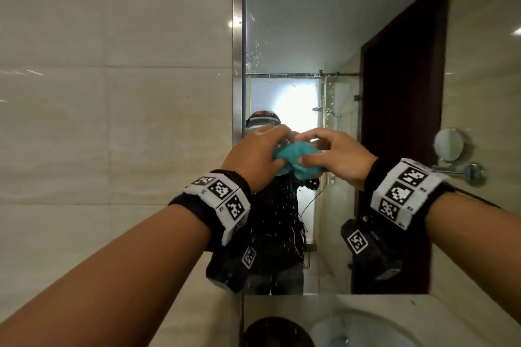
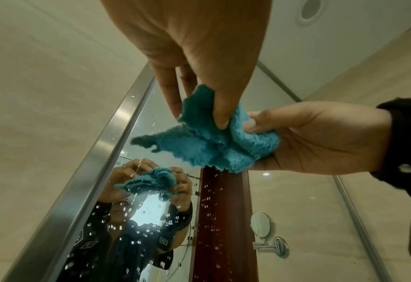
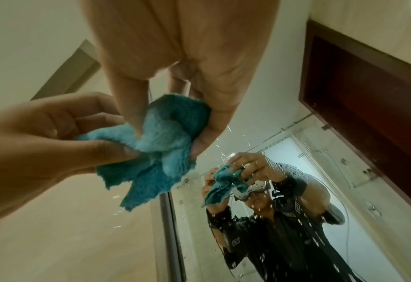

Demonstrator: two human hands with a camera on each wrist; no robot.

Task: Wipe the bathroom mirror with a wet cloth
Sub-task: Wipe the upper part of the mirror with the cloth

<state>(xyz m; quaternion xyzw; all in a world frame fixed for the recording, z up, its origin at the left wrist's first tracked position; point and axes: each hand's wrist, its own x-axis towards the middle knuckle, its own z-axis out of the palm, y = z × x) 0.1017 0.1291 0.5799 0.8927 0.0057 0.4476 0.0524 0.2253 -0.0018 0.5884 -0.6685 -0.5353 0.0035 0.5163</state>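
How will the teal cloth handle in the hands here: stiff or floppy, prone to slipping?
Probably floppy: the teal cloth bunches into folds, with a loose corner drooping free. Probably light, since the left hand and right hand hold it with fingertips only. Its fuzzy pile likely resists slipping from the grip.

Fluffy teal terry cloth (image 2: 207, 145), glossy droplet-speckled mirror (image 1: 296, 36) (brushed metal frame (image 1: 237, 36)), polished beige wall tiles (image 1: 112, 93)

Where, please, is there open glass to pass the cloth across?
Open glass lies above both hands, between the steel frame and the reflected dark door. It is crowded low, where the left hand and right hand bunch the cloth.
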